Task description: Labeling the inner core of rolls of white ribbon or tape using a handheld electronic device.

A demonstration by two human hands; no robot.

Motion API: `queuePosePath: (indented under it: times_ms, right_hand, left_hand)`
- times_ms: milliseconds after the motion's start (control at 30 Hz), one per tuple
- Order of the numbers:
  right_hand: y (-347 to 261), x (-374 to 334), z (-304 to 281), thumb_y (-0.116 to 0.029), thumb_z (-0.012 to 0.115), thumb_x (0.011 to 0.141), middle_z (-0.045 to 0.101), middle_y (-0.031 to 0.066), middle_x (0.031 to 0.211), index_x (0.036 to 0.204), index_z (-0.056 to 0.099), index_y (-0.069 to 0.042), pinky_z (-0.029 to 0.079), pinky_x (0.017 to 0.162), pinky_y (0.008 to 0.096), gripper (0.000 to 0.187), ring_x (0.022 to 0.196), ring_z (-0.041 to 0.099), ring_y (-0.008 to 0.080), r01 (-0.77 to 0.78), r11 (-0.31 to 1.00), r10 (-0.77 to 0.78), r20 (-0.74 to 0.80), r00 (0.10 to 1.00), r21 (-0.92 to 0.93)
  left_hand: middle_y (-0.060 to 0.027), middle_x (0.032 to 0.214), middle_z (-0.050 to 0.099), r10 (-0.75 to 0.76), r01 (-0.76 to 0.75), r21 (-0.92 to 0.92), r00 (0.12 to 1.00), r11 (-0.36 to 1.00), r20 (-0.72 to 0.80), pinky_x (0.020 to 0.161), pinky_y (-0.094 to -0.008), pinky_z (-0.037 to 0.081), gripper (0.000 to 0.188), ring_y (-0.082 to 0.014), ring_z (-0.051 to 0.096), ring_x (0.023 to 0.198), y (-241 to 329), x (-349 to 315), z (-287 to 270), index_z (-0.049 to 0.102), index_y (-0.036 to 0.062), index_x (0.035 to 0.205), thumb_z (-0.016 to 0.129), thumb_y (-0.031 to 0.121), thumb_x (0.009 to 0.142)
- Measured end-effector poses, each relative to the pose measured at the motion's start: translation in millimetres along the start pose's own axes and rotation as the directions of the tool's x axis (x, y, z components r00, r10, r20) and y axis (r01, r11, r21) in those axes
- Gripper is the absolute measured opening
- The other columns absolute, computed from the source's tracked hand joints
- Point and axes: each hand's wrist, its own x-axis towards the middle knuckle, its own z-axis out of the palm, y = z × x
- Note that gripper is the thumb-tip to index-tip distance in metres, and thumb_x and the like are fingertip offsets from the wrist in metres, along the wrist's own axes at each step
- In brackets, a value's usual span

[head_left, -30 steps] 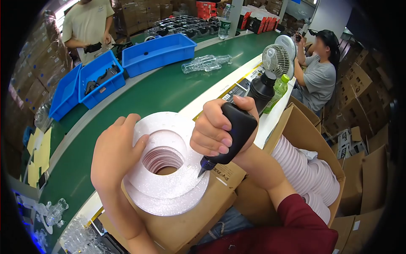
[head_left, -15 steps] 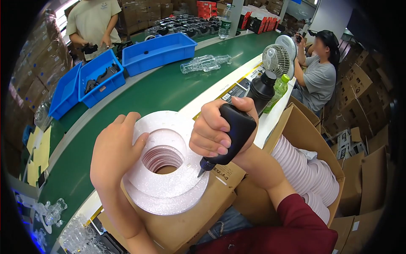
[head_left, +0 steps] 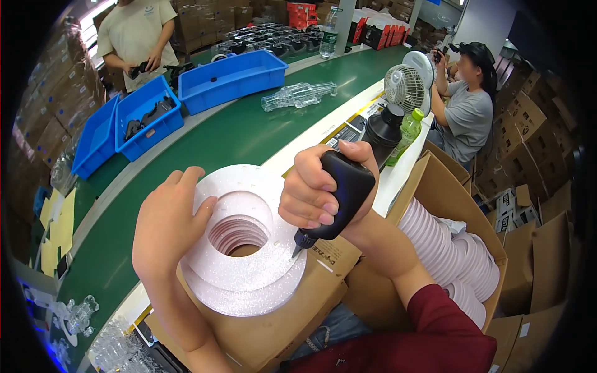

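A stack of glittery white rings (head_left: 245,298) lies on a cardboard box (head_left: 298,329) in front of me, the top ring set off from the one beneath. My left hand (head_left: 168,217) rests against the stack's left side, fingers apart and slightly bent, thumb on the top ring. My right hand (head_left: 329,186) is wrapped round a black squeeze bottle (head_left: 348,196), tilted nozzle down. Its tip is at the right part of the ring's upper face, touching or just above it. Whether any liquid comes out cannot be made out.
An open carton (head_left: 410,186) of similar rings (head_left: 435,248) stands at my right. Beyond the stack are a black bottle (head_left: 382,133), a green bottle (head_left: 408,133) and a fan (head_left: 404,87). Blue bins (head_left: 236,84) and a clear plastic part (head_left: 298,96) lie across the green belt. Two people work nearby.
Both hands, the squeeze bottle and the rings hold nearly the same place. The view has shifted slightly. At the far left, the other person's hands have moved a little.
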Motion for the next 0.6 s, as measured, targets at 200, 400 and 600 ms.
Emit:
queuePosePath:
  times_ms: [200,400,600]
  right_hand:
    - [-0.5,-2.6,0.3,-0.049,0.04,0.098,0.048,0.0031,0.059,0.072,0.047,-0.007,0.043,0.053,0.0298,0.05,0.05,0.048,0.0145,-0.015,1.0,0.015,-0.003,1.0,-0.016]
    - [1.4,-1.7,0.6,-0.049,0.039,0.099,0.048,0.0033,0.059,0.072,0.047,-0.007,0.043,0.053,0.0299,0.051,0.05,0.048,0.0145,-0.028,1.0,0.028,0.003,1.0,0.0]
    - [-0.3,2.2,0.7,-0.05,0.039,0.1,0.052,0.0014,0.061,0.072,0.048,-0.011,0.043,0.055,0.0299,0.049,0.052,0.052,0.0143,0.005,1.0,-0.005,0.031,1.0,0.009]
  left_hand:
    - [-0.0164,0.11,0.068,-0.041,0.041,0.001,0.999,0.999,0.024,0.083,-0.0441,0.052,0.041,-0.0354,0.067,0.097,2.4,0.1,1.3,0.063,0.0047,0.122,0.073,0.022,0.086]
    - [-0.0166,0.109,0.068,-0.034,0.035,-0.015,0.999,0.999,0.028,0.082,-0.0446,0.052,0.042,-0.0357,0.066,0.098,2.4,-3.5,-0.8,0.063,0.0047,0.122,0.074,0.021,0.084]
    - [-0.0171,0.103,0.067,-0.018,0.018,-0.001,1.0,1.0,0.017,0.081,-0.0452,0.052,0.044,-0.0366,0.066,0.095,-1.9,-5.5,0.7,0.062,0.0052,0.12,0.076,0.021,0.082]
